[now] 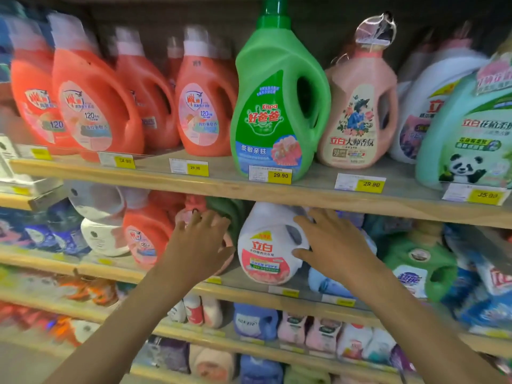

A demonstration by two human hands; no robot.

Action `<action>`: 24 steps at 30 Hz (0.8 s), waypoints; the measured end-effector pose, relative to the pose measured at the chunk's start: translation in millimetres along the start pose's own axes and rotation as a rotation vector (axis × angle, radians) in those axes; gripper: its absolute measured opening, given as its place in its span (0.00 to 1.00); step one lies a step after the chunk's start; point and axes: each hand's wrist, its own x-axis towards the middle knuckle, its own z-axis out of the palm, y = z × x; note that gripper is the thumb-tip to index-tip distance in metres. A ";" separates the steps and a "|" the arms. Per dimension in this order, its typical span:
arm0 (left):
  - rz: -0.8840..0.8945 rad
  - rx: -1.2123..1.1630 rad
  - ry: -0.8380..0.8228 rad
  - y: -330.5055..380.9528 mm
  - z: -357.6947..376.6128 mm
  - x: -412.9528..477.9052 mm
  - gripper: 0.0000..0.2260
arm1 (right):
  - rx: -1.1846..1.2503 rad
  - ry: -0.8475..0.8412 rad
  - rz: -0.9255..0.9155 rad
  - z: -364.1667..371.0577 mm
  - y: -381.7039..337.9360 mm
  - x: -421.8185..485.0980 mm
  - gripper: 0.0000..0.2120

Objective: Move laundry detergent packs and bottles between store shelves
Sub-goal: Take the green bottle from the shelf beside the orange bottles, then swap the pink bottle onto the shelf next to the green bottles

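Wooden store shelving fills the view, tier above tier, its boards sloping down to the right through the wide lens. The top shelf board [310, 195] has a pale timber front edge and a greyish upper surface, and it carries a row of white-and-yellow price tags [270, 174] along its lip; the clearest reads 29.90. Behind it, a dull grey-brown back panel [340, 20] shows in shadow. The second shelf board [110, 271] lies below, with small yellow tags, and lower boards [277, 353] step down beneath it. Light is soft and even, dimmer in the recesses. The edges of the view are blurred.
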 end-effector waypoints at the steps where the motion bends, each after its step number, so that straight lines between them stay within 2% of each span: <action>1: -0.008 0.001 -0.008 -1.9 2.4 -5.6 0.25 | 0.008 -0.019 0.004 4.4 -4.2 -4.5 0.31; 7: 0.027 0.010 -0.097 -16.4 11.1 -58.1 0.28 | 0.022 -0.104 0.007 19.4 -35.4 -37.7 0.31; 11: 0.036 -0.017 -0.058 -34.4 12.8 -90.7 0.28 | 0.034 -0.139 0.006 23.0 -67.3 -59.2 0.32; 24: -0.012 -0.043 -0.136 -114.7 36.7 -198.8 0.25 | 0.105 -0.245 -0.037 23.5 -191.4 -126.2 0.30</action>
